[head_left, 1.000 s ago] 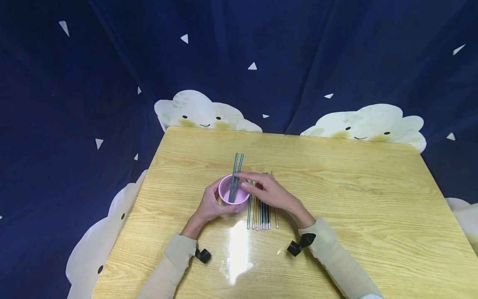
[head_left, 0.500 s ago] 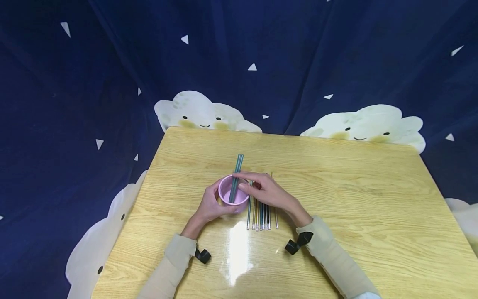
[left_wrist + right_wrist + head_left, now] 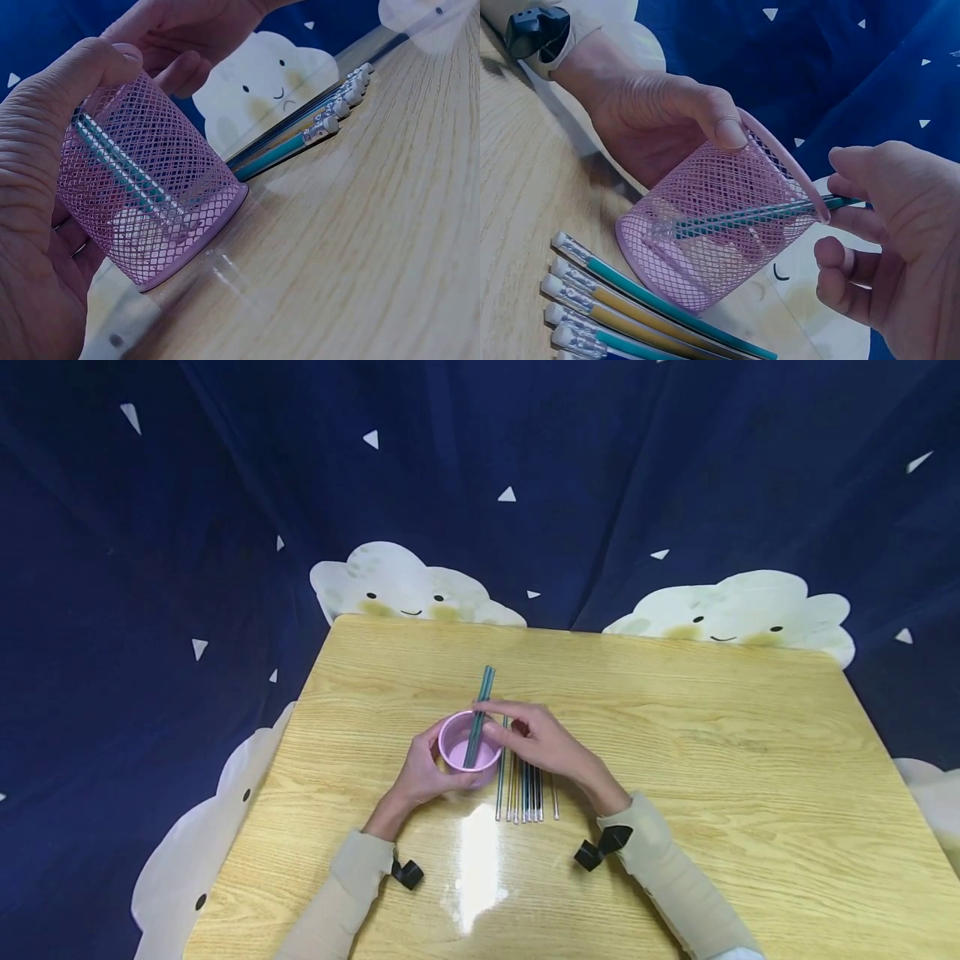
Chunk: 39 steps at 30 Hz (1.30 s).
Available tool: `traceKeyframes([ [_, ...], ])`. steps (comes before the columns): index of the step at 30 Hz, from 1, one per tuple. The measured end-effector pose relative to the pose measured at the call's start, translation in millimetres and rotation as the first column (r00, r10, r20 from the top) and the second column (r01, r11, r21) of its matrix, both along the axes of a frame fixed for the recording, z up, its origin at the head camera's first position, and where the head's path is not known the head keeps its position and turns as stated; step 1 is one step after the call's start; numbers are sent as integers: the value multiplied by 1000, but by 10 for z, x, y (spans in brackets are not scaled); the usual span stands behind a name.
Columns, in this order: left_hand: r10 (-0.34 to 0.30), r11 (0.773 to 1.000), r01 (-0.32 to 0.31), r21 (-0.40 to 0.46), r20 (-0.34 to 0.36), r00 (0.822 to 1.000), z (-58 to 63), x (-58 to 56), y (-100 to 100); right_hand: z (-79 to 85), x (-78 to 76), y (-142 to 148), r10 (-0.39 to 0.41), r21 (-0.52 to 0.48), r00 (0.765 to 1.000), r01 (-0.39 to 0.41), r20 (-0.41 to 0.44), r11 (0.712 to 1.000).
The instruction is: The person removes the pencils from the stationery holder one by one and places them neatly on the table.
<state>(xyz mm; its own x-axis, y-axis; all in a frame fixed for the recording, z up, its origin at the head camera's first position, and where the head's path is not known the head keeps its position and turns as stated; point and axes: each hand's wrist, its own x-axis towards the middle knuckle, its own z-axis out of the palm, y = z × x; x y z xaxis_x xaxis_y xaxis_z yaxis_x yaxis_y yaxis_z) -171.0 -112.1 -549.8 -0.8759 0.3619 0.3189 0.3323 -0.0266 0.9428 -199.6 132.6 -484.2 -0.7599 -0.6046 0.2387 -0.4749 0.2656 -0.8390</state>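
My left hand (image 3: 420,772) grips a pink mesh pencil cup (image 3: 161,187) round its side, thumb at the rim. The cup's mouth tips slightly toward me and its base sits low over the table. Two teal pencils (image 3: 757,217) stand together in it, eraser ends down, leaning to the back right past the rim. At the rim, my right hand (image 3: 551,747) holds them loosely, index finger across them and thumb close beside; its other fingers are curled in. Several loose pencils (image 3: 530,797) lie side by side just right of the cup, partly beneath my right hand.
The wooden table (image 3: 712,760) reaches back to a dark blue curtain (image 3: 570,460) with white triangles and smiling clouds. In the right wrist view, teal and yellow pencils (image 3: 630,300) show white eraser ends near the cup's base. Each wrist carries a small black camera (image 3: 408,872).
The two pencils in the cup have come together, and their tops have shifted right with my right fingers. My left hand and the cup hold still.
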Motion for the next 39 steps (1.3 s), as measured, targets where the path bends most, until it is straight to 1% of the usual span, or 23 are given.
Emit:
traceKeyframes([
  [5,-1,1000,1,-7,-5,1000,-5,-9,1,51,15,24,-43,-15,999,43,-5,999],
  [9,-1,1000,1,-5,-5,1000,-14,-11,3,102,28,40,-77,-21,997,78,16,997],
  [10,-1,1000,1,-6,-4,1000,-16,-11,3,148,47,36,-84,-24,996,84,20,996],
  [15,-8,1000,8,-5,1,1000,-17,-15,8,203,43,82,-100,-44,995,100,-1,994],
  [16,-11,1000,11,-3,-1,1000,-17,-16,8,218,44,93,-100,-55,995,99,-9,994],
  [17,-13,1000,13,0,-2,1000,-16,-17,8,196,29,114,-102,-60,995,101,-14,993],
  [23,-16,1000,16,11,-20,1000,-19,-18,5,267,35,182,-136,-78,990,134,-33,988],
  [26,-13,1000,14,11,-23,1000,-22,-19,7,301,37,218,-151,-96,988,148,-28,984],
  [30,-8,1000,9,10,-15,1000,-29,-19,6,352,57,268,-172,-127,985,169,-10,977],
  [32,-6,1000,6,11,-12,1000,-32,-19,6,374,67,292,-181,-146,983,176,-19,973],
  [39,-3,1000,3,6,-6,1000,-24,-22,9,415,79,387,-182,-253,983,173,-13,952],
])
